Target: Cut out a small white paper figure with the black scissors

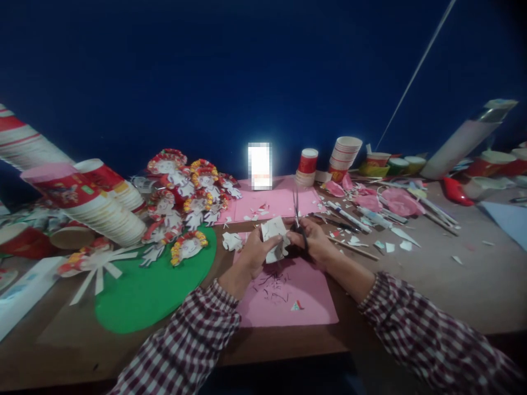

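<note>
My left hand (252, 253) is closed on a piece of white paper (275, 236) with cut edges. A pair of scissors (296, 206) is in my right hand (315, 241), blades pointing away from me. The right fingers also come up to the paper's right edge; whether they pinch it is unclear. Both hands are above a pink sheet (304, 304) with dark scribble-like marks or scraps and a small coloured scrap (297, 305). A white paper cutout (233, 241) lies just left of my left hand.
Paper dolls with red and yellow trim (200, 203) cluster at the left beside a green oval sheet (140, 296). Stacked paper cups (111, 214) lean there; more cups (345, 156) stand at the back. Pens (349, 216), pink scraps (401, 202) and a red object (457, 192) lie right.
</note>
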A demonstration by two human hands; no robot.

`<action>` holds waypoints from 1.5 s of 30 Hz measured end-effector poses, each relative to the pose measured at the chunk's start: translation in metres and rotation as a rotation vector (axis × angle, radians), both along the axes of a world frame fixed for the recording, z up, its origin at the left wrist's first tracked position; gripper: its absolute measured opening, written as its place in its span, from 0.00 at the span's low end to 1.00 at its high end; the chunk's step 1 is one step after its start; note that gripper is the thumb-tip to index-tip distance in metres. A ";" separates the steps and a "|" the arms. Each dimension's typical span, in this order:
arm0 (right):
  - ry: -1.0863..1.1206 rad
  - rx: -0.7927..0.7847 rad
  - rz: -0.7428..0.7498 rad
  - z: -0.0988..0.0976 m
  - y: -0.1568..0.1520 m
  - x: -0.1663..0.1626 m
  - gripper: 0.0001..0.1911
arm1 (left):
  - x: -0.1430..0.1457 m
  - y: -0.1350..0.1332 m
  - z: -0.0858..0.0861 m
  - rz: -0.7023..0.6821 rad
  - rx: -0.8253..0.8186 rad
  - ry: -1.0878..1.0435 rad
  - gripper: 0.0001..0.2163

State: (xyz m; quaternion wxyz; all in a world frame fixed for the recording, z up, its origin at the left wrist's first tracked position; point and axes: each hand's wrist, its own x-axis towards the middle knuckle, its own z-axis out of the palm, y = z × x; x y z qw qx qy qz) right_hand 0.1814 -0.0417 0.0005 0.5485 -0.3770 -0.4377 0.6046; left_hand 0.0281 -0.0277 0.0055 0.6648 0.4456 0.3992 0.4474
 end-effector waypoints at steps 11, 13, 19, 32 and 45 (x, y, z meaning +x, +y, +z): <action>-0.018 0.031 0.017 0.003 0.000 -0.001 0.23 | 0.001 0.000 0.002 0.021 -0.037 0.004 0.23; -0.020 0.035 0.010 0.006 0.000 -0.001 0.22 | 0.001 0.000 0.003 0.024 -0.054 0.014 0.22; -0.059 0.079 -0.044 0.008 0.002 -0.004 0.20 | 0.003 -0.002 0.011 0.026 -0.091 0.026 0.22; -0.150 0.151 -0.067 0.004 0.003 -0.003 0.18 | 0.001 -0.001 0.009 0.015 -0.099 -0.010 0.22; -0.171 0.136 -0.128 0.004 0.001 -0.005 0.20 | 0.000 0.001 0.000 0.060 -0.048 0.046 0.23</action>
